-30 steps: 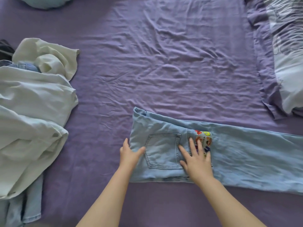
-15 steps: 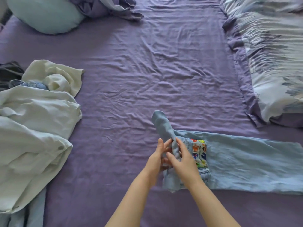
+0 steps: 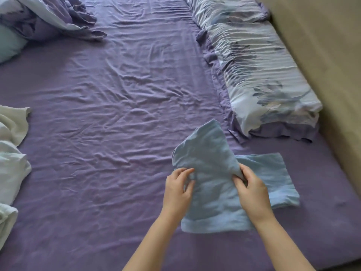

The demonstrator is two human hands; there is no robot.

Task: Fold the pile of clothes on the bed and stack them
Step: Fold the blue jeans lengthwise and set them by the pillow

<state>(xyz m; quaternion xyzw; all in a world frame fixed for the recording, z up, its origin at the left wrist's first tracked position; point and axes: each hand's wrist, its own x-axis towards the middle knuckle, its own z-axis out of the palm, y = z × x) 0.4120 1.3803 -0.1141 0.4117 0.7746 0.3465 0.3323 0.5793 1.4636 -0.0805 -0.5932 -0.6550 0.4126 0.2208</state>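
Jeans (image 3: 218, 169), pale blue and half folded, are seen at lower right of the frame on the purple sheet (image 3: 117, 114), pinched at their left by the left hand (image 3: 176, 189) and at their raised fold by the right hand (image 3: 252, 190).

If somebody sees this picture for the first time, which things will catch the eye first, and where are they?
First, the light blue jeans at lower right, half folded on the purple bed sheet, gripped by the left hand and right hand. Next, the patterned pillow at upper right, and the pile of pale clothes at the left edge.
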